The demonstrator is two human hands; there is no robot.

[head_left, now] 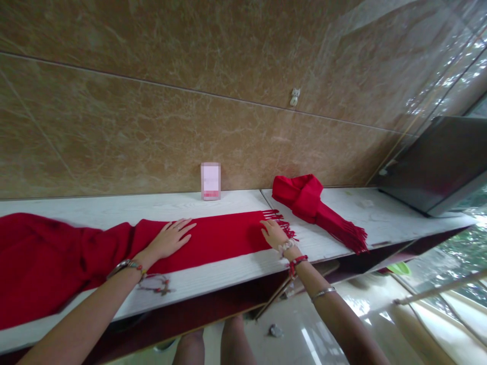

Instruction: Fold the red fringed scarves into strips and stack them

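A long red scarf point(224, 235) lies along the white cabinet top, flat in its middle and rumpled towards the left. My left hand point(170, 241) rests palm down on it with the fingers stretched out and a ring on one finger. Near the scarf's fringed right end, my right hand point(274, 234) touches the cloth, its fingers slightly bent and apart. Neither hand grips the fabric. To the right of my right hand lies a second red scarf point(304, 197), looped over itself, its fringe hanging at the cabinet's front edge.
A small blurred pink-and-white card or box point(210, 181) stands near the tiled wall point(152, 121). A dark grey box-shaped appliance point(437, 157) occupies the right end of the white cabinet top point(243, 198). A little cat figure point(294, 97) is fixed to the wall. Open shelf space point(213, 304) lies below the front edge.
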